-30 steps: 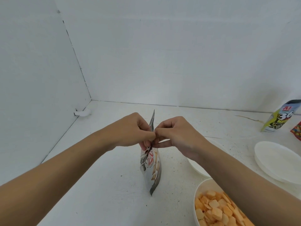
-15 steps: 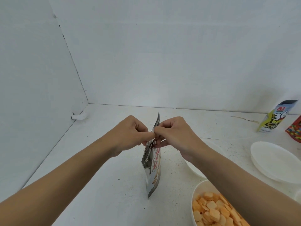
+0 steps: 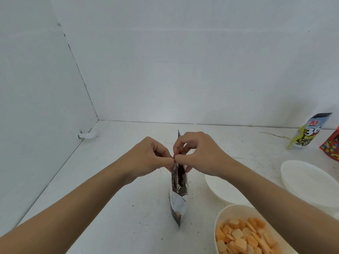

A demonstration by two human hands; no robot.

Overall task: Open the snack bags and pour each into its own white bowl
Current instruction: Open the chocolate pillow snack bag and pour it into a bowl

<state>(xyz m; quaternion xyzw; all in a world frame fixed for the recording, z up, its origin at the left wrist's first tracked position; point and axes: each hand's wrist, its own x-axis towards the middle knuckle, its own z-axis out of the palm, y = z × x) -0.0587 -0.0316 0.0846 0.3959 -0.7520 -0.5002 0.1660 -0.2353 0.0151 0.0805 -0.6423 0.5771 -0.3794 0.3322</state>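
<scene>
Mid-table, the bag is pinched at its top by the left hand and right hand, thumbs touching, seemingly not yet torn; one near-right bowl is already filled with crackers, empty bowls and two far-right bags are left.

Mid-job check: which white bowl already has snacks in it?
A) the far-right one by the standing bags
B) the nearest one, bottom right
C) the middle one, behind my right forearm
B: the nearest bowl holds orange crackers, while what shows of the middle bowl and the far-right bowl is bare white.
</scene>
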